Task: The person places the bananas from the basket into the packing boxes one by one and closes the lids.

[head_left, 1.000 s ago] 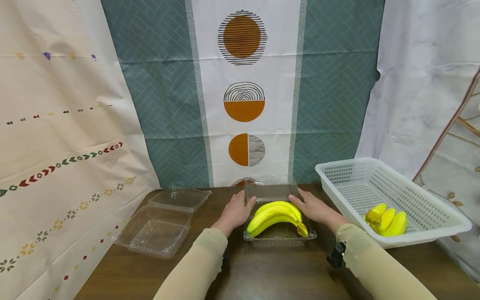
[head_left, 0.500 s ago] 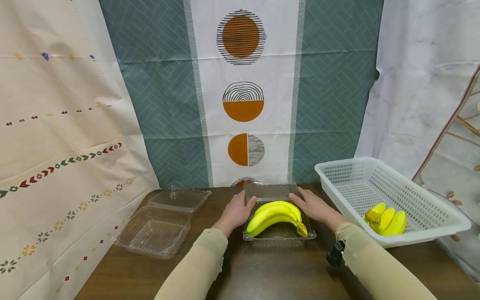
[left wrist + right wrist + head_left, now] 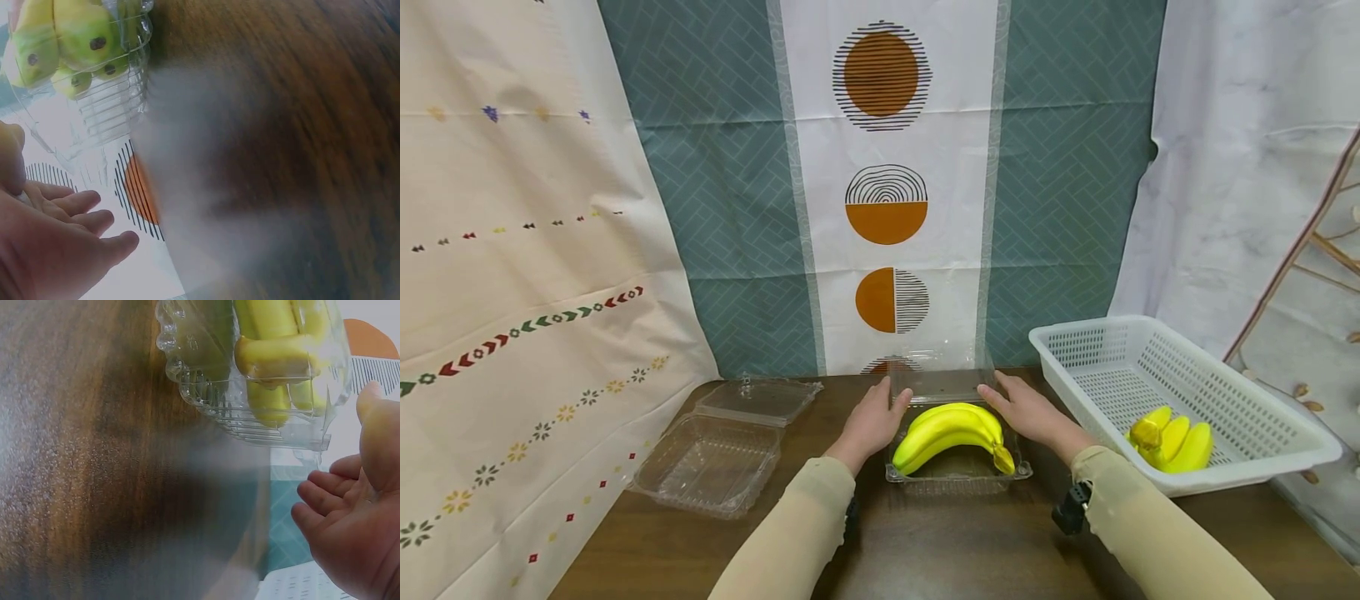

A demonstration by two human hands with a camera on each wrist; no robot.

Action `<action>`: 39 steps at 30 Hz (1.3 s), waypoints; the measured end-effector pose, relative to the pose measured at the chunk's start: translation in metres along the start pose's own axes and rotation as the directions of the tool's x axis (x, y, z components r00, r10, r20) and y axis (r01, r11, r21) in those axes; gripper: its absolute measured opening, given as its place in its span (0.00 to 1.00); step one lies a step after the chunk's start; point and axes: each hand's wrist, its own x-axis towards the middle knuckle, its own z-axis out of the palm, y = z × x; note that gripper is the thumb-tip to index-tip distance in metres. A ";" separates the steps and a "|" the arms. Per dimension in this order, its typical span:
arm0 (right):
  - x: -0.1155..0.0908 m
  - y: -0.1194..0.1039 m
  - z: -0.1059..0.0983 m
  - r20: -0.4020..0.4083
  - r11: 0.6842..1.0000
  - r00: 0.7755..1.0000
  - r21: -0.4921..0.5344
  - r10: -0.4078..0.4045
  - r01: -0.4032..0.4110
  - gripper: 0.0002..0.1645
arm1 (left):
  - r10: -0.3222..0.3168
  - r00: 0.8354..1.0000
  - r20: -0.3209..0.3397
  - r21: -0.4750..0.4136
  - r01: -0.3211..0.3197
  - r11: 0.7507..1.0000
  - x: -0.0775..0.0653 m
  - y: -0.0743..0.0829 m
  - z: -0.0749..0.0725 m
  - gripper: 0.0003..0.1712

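A clear plastic clamshell box (image 3: pixel 955 483) stands at the table's middle, its lid (image 3: pixel 942 367) tilted back. A bunch of yellow bananas (image 3: pixel 951 429) lies inside it. My left hand (image 3: pixel 871 421) is at the left edge of the lid, thumb toward the bananas. At the opposite edge is my right hand (image 3: pixel 1026 412), its thumb also pointing inward. In the left wrist view the fingers (image 3: pixel 94 222) are extended and spread; in the right wrist view the fingers (image 3: pixel 322 494) bend slightly beside the clear plastic. Exact contact with the lid is hard to tell.
Another clear clamshell box (image 3: pixel 707 458) sits open on the left of the brown table (image 3: pixel 955 550). On the right stands a white perforated basket (image 3: pixel 1075 392) with a smaller bunch of bananas (image 3: pixel 1176 442). Patterned cloths (image 3: pixel 1060 208) hang behind and at the sides.
The lid of the middle box has risen slightly over the last half second. Both hands stay nearly in the same place, and the bananas have not moved.
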 end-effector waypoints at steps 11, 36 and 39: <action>-0.001 -0.002 -0.001 -0.040 1.000 0.999 0.010 -0.013 0.013 0.57 | 0.044 0.997 -0.061 -0.046 -0.047 0.998 0.002 0.005 -0.007 0.46; -0.012 -0.023 -0.011 -0.174 0.998 0.985 0.055 -0.013 0.023 0.59 | 0.026 0.990 -0.138 -0.177 -0.050 0.983 0.000 0.019 -0.022 0.45; -0.012 -0.024 -0.012 -0.183 0.997 0.983 0.074 -0.012 0.026 0.57 | 0.024 0.990 -0.138 -0.182 -0.049 0.982 -0.001 0.021 -0.024 0.46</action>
